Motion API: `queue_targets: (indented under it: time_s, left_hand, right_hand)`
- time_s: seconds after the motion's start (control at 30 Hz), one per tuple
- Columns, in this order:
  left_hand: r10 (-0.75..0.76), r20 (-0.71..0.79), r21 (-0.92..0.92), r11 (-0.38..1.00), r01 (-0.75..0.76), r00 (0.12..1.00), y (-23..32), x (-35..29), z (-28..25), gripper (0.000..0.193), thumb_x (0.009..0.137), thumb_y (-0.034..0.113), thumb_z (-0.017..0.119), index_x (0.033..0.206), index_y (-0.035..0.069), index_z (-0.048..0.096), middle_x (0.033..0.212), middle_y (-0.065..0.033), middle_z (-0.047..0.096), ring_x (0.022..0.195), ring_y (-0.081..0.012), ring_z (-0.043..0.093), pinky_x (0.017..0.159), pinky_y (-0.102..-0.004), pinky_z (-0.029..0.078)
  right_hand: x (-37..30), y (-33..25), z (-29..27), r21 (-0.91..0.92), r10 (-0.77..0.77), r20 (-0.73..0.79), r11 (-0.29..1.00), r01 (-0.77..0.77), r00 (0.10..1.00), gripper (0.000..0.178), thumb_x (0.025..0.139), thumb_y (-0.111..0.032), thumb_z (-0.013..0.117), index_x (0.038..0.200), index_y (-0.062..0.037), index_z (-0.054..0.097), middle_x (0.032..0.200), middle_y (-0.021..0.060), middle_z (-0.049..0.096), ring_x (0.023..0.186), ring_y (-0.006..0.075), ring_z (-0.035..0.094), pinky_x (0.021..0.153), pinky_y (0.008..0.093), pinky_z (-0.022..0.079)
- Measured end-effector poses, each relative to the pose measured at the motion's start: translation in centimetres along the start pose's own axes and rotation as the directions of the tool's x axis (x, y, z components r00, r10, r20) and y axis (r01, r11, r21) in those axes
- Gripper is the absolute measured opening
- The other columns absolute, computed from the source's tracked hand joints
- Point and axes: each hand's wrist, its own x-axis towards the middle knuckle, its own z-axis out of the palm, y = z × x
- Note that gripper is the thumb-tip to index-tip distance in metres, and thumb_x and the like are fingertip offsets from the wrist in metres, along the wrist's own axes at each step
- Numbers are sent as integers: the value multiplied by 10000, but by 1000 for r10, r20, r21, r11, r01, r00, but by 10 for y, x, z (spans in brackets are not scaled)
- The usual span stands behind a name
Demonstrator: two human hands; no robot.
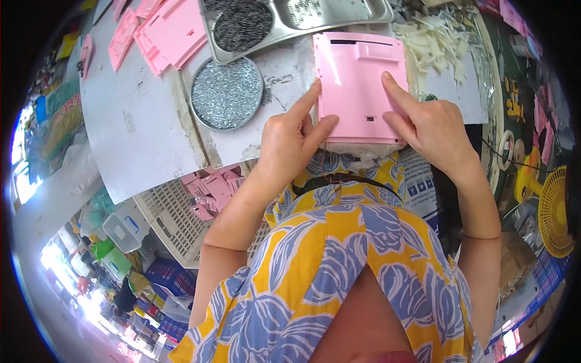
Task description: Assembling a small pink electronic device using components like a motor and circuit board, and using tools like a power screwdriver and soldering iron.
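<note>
A pink plastic casing (354, 72) lies in front of me at the table's near edge, with a raised block and a dark slot toward its far end and a small dark opening near its close end. My left hand (292, 136) grips its left side, the index fingertip at the edge and the thumb on the top face. On the right, my right hand (433, 124) rests its index fingertip and thumb, held apart, on the casing's top face. Its other fingers are partly hidden. Clear plastic wrap (363, 154) shows below the casing's near edge.
Left of the casing stands a round dish (227, 94) of small silvery metal parts. Beyond it is a metal compartment tray (284, 33) holding dark screws. Pink panels (172, 36) lie at far left, cream plastic pieces (439, 39) at far right. A white crate (172, 218) sits below; a yellow fan (554, 212) stands right.
</note>
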Motion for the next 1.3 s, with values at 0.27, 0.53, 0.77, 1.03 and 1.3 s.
queue_targets:
  time_s: [0.27,0.53,0.77,1.03,1.3]
  left_hand:
    - [245,-209,602,795,-73,947,-48,24,-93,146,794,169,786,877,65,728,842,-76,651,828,-261,616,745,-401,470]
    - [230,-317,545,838,-22,920,-63,32,-99,167,880,189,699,792,61,637,838,-78,607,860,-307,579,799,-449,408]
    - [181,-249,517,856,-28,951,-72,45,-118,225,884,228,705,771,57,612,758,-86,605,786,-312,584,775,-452,409]
    - [504,-193,419,818,-394,842,-23,24,-77,161,769,137,806,830,72,672,825,-61,660,760,-256,611,728,-392,430]
    - [733,-130,182,680,-711,668,25,33,-1,184,761,108,796,906,77,687,853,-28,654,732,-210,595,728,-365,426]
  right_hand:
    - [69,36,-69,633,243,-600,728,266,763,292,972,-112,617,1228,19,662,860,45,649,734,74,531,715,264,448]
    - [237,15,-139,412,23,-885,506,758,466,676,937,-170,652,1510,22,349,1259,127,559,1117,151,539,964,281,436]
    - [231,-18,-122,713,-58,-503,537,452,862,393,913,-304,733,1157,-18,620,931,44,623,903,146,606,826,280,488]
    - [144,-17,-69,877,-169,-473,3,481,864,352,963,-146,575,1296,-39,534,788,6,565,763,129,558,823,356,490]
    - [38,-34,-74,871,-330,-482,-78,485,812,389,904,-293,696,1221,-177,502,646,-74,522,571,75,491,595,268,466]
